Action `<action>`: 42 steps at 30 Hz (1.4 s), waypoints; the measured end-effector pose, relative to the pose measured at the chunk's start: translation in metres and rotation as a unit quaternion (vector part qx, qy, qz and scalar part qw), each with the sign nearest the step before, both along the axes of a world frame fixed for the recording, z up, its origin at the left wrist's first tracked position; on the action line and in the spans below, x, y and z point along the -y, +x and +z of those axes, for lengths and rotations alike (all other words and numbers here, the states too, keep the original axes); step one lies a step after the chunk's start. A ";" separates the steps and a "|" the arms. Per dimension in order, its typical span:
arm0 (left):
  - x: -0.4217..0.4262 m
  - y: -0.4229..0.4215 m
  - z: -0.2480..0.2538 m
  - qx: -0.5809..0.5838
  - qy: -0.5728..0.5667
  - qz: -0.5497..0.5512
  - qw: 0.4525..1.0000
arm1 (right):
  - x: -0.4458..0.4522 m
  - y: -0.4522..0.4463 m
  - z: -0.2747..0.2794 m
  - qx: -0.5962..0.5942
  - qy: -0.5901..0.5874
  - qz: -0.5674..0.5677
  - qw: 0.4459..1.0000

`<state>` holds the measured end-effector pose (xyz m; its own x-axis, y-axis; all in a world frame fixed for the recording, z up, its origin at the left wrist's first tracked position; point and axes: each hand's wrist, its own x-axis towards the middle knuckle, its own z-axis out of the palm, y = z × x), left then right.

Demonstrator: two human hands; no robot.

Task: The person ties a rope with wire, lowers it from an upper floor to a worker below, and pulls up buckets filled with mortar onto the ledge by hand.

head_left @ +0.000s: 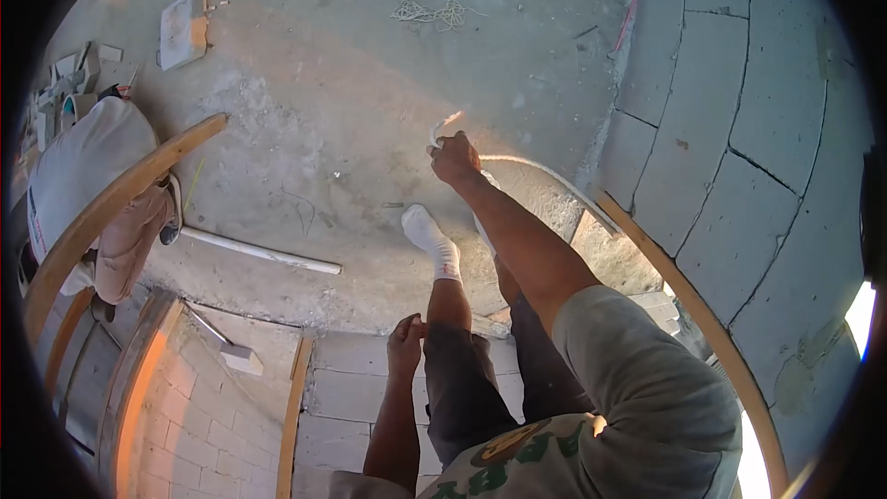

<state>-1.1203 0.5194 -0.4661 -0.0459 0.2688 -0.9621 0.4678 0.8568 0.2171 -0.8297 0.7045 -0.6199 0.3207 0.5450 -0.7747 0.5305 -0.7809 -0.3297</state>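
Observation:
My right hand (455, 158) is stretched forward above the floor, its fingers closed round a thick white rope (437, 132). A short end of the rope curls up past my fingers, its tip lit orange. Behind the hand, a pale length that looks like the same rope runs right towards the block wall. My left hand (406, 342) is held low beside my left knee, fingers curled together. What those fingers hold, if anything, is hidden. My left foot, in a white sock (429, 233), is below and left of my right hand.
A co-worker (97, 185) crouches at the left behind a curved-looking wooden beam (139, 176). A white pipe (263, 250) lies on the concrete floor. Further off are a pale block (183, 32) and tangled string (434, 14). A block wall (721, 120) rises at right.

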 end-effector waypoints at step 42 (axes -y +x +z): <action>0.005 -0.018 0.205 -0.191 -0.032 0.021 0.981 | 0.069 -0.022 0.275 -0.097 -0.108 0.701 0.698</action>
<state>-1.1380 0.5145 -0.2609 -0.4160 0.1979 -0.8876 0.4678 0.8835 -0.0222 -0.8518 0.6353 -0.3453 -0.5322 0.0815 -0.8427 0.7858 0.4179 -0.4559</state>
